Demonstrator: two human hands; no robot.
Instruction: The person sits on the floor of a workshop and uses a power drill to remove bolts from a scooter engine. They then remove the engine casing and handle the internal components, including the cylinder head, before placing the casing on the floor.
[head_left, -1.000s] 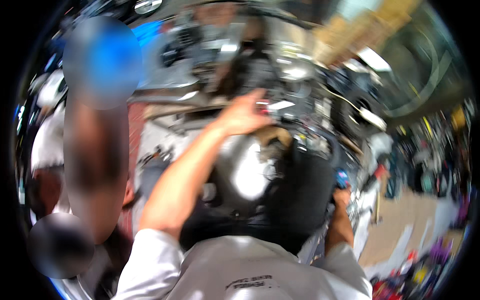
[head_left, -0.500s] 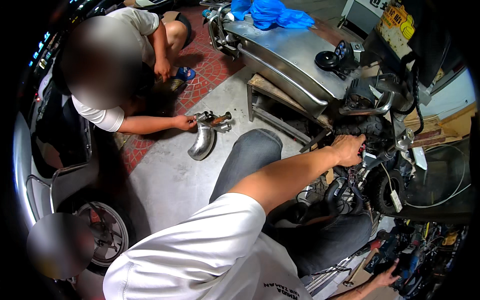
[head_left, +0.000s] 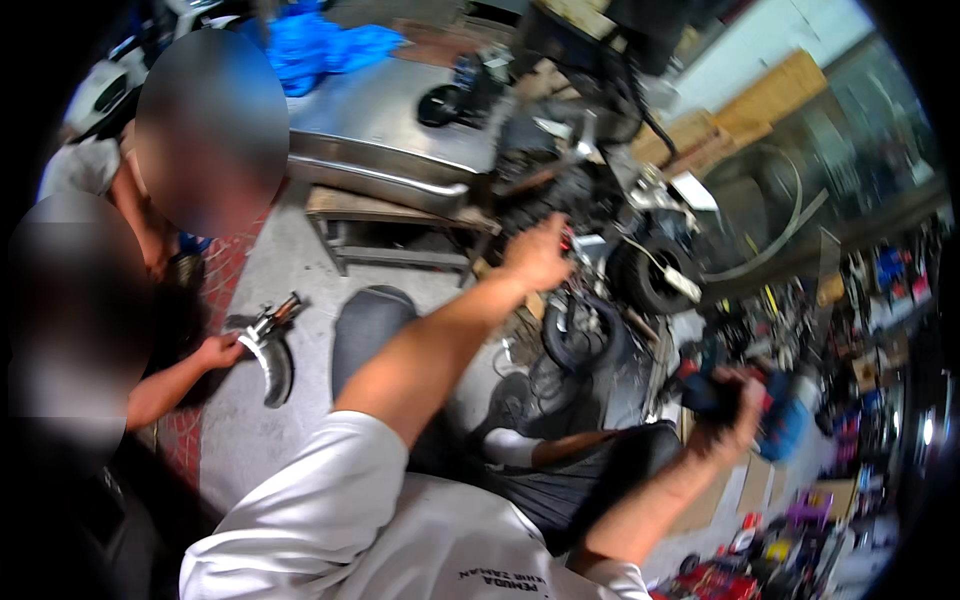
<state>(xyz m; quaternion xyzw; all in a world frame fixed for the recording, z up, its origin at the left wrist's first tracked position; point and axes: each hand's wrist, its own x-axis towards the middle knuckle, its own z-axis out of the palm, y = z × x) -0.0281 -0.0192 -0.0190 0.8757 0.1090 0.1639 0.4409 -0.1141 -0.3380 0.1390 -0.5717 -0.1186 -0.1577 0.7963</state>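
My left hand (head_left: pixel 540 258) reaches out to a stripped-down motor vehicle's wiring and metal parts. Its fingers are closed around a small red part (head_left: pixel 566 238), mostly hidden by the hand. On the right, my right hand (head_left: pixel 738 425) is raised and gripping a dark-and-blue cordless power tool (head_left: pixel 785 428), smeared by motion. A black tyre (head_left: pixel 632 270) stands just beyond my left hand. Loose dark hoses and cables (head_left: pixel 585 335) lie below it.
At the left, another person's hand (head_left: pixel 222 350) holds a curved metal pipe (head_left: pixel 275 370). A steel panel (head_left: pixel 370 105) with a blue plastic bag (head_left: pixel 320 50) rests on a wooden bench (head_left: pixel 350 208). Tools and parts (head_left: pixel 770 300) crowd the right; cardboard (head_left: pixel 700 500) lies near my right forearm.
The view has swung right. My right hand has come up from the tools with the power tool in it. My left hand stays at the red part. A second person shows more at the left.
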